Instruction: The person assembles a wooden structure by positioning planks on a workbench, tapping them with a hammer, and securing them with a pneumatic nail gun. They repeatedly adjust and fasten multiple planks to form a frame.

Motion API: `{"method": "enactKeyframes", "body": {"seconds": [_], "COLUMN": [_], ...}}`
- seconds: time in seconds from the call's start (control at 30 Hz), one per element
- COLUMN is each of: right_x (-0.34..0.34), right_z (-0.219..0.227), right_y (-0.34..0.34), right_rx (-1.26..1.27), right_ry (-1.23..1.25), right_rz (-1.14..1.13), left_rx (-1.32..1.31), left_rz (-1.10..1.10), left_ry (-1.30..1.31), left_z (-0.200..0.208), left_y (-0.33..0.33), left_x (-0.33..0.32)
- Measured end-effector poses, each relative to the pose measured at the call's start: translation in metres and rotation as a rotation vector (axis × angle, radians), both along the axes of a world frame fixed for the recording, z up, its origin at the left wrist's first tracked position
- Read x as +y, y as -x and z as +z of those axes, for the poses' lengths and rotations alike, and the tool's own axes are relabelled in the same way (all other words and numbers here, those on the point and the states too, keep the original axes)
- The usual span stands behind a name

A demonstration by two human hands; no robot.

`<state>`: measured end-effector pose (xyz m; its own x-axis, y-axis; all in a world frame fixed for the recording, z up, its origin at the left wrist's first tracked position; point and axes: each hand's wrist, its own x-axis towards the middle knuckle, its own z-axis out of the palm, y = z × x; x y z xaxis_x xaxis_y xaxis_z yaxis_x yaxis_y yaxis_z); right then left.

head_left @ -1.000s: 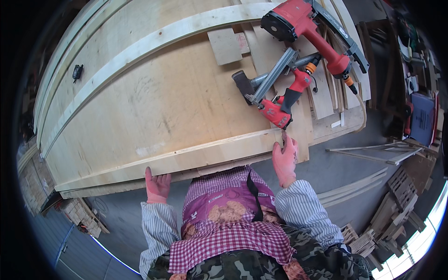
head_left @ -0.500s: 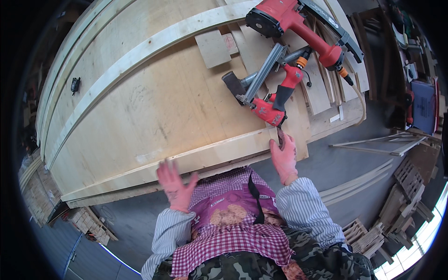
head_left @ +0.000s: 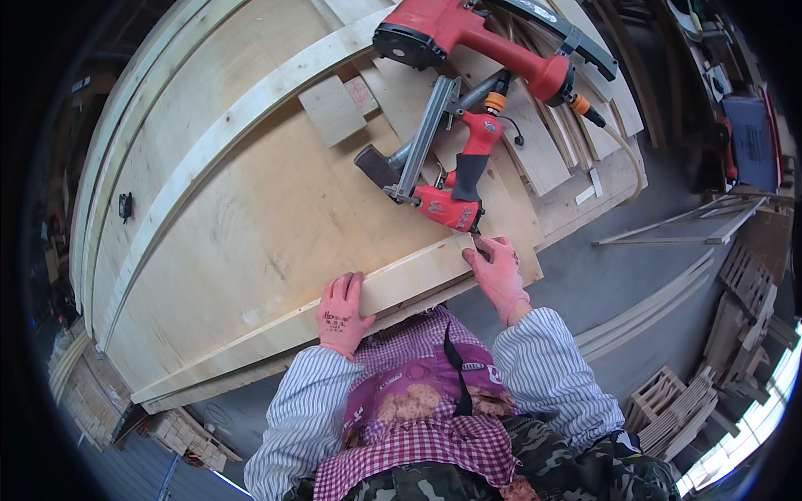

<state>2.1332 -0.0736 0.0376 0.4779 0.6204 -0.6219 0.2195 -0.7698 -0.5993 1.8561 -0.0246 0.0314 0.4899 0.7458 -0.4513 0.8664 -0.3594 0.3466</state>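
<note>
A long pale wooden strip [head_left: 413,274] lies along the near edge of the large wooden panel [head_left: 276,217]. My left hand [head_left: 341,319], in a pink glove, grips this strip near its middle, with fingers over the top and thumb on the near side. At the strip's right end, my pink-gloved right hand [head_left: 499,275] holds it between thumb and fingers; the fingertips look dark and are partly hidden. Just beyond those fingers lies a red and black nail gun [head_left: 451,207], its lower end close to them. A larger red nail gun [head_left: 484,42] lies farther back.
Another long strip [head_left: 200,159] crosses the panel's far side. Square wood pieces [head_left: 332,110] and several boards [head_left: 535,159] lie near the guns. An air hose [head_left: 632,163] hangs at the right edge. Wood strips [head_left: 652,313] and stacked pallets [head_left: 668,401] are on the floor.
My left hand, raised with fingers spread before, has come down onto the strip and moved right. My right hand has shifted slightly left along the strip's end. The whole view has turned a little.
</note>
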Motion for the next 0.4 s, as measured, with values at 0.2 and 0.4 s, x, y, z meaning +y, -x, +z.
{"method": "enactKeyframes", "body": {"seconds": [0.2,0.4], "right_x": [-0.0013,-0.0005], "right_z": [-0.0014,-0.0085], "right_y": [-0.0045,-0.0061], "right_rx": [-0.002,0.043], "right_ry": [-0.004,0.017], "right_rz": [0.028,0.011], "left_rx": [0.049,0.126], "left_rz": [0.016,0.047], "left_ry": [0.028,0.061], "left_z": [0.0032,0.0026], "left_y": [-0.0069,-0.0111], "left_x": [0.0013,0.0037]}}
